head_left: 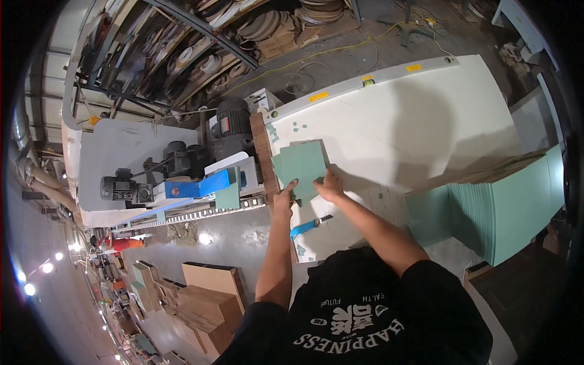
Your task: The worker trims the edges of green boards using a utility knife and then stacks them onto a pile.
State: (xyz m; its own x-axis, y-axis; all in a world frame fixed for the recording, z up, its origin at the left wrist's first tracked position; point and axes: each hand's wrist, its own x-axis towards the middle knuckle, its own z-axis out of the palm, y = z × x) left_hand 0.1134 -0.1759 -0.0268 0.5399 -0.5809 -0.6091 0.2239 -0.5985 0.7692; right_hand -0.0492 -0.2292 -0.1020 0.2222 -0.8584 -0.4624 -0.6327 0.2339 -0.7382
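Note:
A small stack of green rectangular panels (301, 164) lies on the white work table (395, 121), close to its left edge. My left hand (283, 196) grips the stack's near left corner. My right hand (329, 185) presses on its near right edge. Just to the left, another green panel (229, 196) sits in the edge-banding machine (182, 176), beside a blue guard. A blue-handled utility knife (307, 225) rests on the table between my forearms.
A tall stack of green panels (505, 207) stands on edge at the right of the table. Small green offcuts dot the table. Cardboard boxes (210, 298) sit on the floor lower left. Rolls of edge tape fill shelves (201, 55) at the back.

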